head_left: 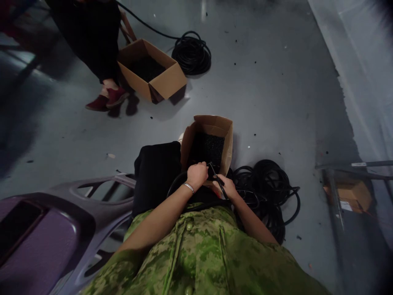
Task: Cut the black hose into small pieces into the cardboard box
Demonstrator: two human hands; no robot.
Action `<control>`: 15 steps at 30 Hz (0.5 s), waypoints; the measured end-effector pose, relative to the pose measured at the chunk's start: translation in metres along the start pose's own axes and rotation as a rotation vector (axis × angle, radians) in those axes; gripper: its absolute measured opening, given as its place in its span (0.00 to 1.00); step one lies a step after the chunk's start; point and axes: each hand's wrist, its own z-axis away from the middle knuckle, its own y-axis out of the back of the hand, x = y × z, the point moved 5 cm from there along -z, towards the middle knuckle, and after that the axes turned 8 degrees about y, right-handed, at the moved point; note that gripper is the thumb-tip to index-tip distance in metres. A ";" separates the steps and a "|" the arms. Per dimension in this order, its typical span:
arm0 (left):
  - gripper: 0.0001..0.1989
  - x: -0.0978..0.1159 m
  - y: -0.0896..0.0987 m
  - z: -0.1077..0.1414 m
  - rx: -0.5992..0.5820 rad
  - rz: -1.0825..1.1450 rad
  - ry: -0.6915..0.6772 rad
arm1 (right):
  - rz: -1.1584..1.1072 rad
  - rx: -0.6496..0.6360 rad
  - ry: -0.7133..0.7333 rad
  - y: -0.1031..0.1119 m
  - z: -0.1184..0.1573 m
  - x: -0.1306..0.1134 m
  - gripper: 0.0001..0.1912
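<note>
My left hand [197, 175] is closed, with a bracelet on its wrist. A black hose [175, 180] curves up from my lap into its grip. My right hand [225, 187] is wrapped round scissors [220, 183] with dark handles, their thin metal blades pointing up toward the left hand's fingers. Both hands are over the near edge of an open cardboard box [228, 151]. Small black pieces [211, 145] fill the bottom of that box; single pieces cannot be made out. The exact spot between the fingertips and the blades is too small to tell.
Black hose coils [270, 184] lie on the floor at my right. Ahead stand another cardboard box [170, 80] and a coiled hose [192, 53], beside a seated person's legs [92, 45]. A purple chair [46, 241] is at my left. A small box [353, 194] sits far right.
</note>
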 end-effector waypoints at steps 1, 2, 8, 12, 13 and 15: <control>0.17 0.000 0.001 0.000 -0.001 0.002 0.001 | -0.009 0.000 -0.001 0.000 0.000 0.000 0.17; 0.17 0.000 0.001 0.000 -0.003 0.003 0.001 | -0.019 0.000 -0.001 0.001 0.000 0.000 0.17; 0.17 0.000 0.000 -0.001 -0.004 0.006 0.004 | -0.017 -0.004 0.016 0.001 0.000 0.001 0.17; 0.17 0.001 -0.001 -0.001 0.005 0.008 -0.012 | -0.007 -0.004 0.000 0.000 0.000 0.002 0.18; 0.17 0.001 -0.001 -0.001 0.005 0.007 -0.018 | -0.005 -0.005 -0.005 0.000 -0.001 0.002 0.18; 0.16 0.002 -0.001 -0.001 0.005 0.001 -0.026 | -0.001 -0.003 -0.005 0.001 -0.001 0.002 0.18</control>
